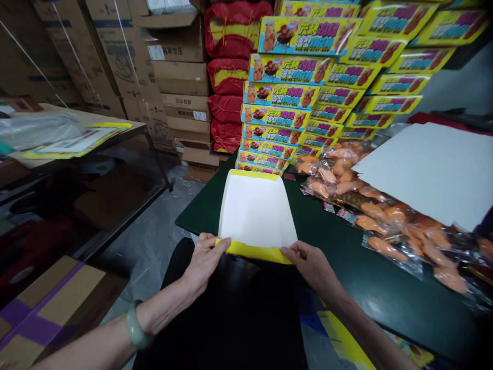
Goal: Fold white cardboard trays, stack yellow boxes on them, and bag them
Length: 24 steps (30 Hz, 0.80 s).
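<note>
Head view shows an open card box (254, 250) between two bare hands, at the near edge of a dark green counter (370, 288). The left hand (204, 259) pinches its near left corner with thumb and fingers. The right hand (314, 264) pinches its near right corner. The hands are apart, with the yellow near side of the box between them. Its far side is close to the yellow printed boxes (283, 95), which stand in tall piles at the far part of the counter.

The open card box has its sides up, so I think most of its folding is done. The near side looks a bit wavy, so that part may not be quite set. Only white card shows inside, with no toy in it and no lid on it.

To the right lie many clear bags with orange toys (385, 247), shaped like drumsticks. A big white sheet (427, 169) lies over some of them. Far off, red bags (229, 77) are piled beside brown cartons (179, 77). On the left, printed sheets (77, 144) lie on a side table (134, 125). A carton with purple tape (46, 308) is near on the left.
</note>
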Motion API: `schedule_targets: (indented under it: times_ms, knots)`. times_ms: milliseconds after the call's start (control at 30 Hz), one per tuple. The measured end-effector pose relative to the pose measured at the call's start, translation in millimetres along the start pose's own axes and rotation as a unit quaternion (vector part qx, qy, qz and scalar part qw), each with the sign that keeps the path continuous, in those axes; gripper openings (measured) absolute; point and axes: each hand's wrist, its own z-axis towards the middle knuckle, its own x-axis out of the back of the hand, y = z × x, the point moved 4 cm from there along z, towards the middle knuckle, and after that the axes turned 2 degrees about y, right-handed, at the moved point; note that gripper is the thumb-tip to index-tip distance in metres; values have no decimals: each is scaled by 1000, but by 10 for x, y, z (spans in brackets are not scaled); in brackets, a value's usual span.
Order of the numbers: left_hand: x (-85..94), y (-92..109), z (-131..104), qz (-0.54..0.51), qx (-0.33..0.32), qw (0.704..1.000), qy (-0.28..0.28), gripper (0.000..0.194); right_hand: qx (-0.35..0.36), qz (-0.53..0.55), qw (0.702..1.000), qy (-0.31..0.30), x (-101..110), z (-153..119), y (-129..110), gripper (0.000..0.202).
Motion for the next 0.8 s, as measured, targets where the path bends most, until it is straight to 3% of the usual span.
schedule_targets:
  times_ms: [133, 233, 300, 333, 367, 433, 500, 600, 667, 733, 800]
  knots:
    - [-21, -33, -21, 4, -14, 1000, 26, 41, 14, -55, 998, 16, 17, -28, -22, 35]
    - [-32, -36, -13, 45, -54, 996, 45, 35, 73, -146, 975, 149, 89, -115, -127, 32]
    - [-37, -49, 1, 80, -81, 991, 69, 27, 178, -193, 931, 254, 126, -218, -261, 23]
    - [-44, -62, 8, 94, -88, 988, 81, 22, 247, -194, 908, 278, 123, -272, -328, 18]
    - [-55, -78, 16, 106, -93, 986, 92, 19, 315, -180, 891, 273, 109, -318, -383, 18]
    - [-83, -110, 32, 123, -95, 982, 110, 13, 419, -139, 876, 197, 68, -373, -444, 21]
    - [-107, -134, 48, 144, -89, 978, 124, 7, 455, -131, 874, 112, 33, -384, -453, 14]
    - [-82, -118, 52, 185, -87, 969, 136, 20, 438, -182, 878, 62, -4, -359, -432, 10]
    - [-36, -58, 29, 236, -118, 959, 101, 21, 409, -213, 886, 38, -34, -332, -427, 16]
    - [31, 47, -32, 311, -207, 925, 69, 17, 372, -232, 899, 6, -61, -304, -425, 20]
    - [67, 146, -115, 371, -329, 868, 21, 24, 340, -231, 911, -29, -77, -280, -415, 22]
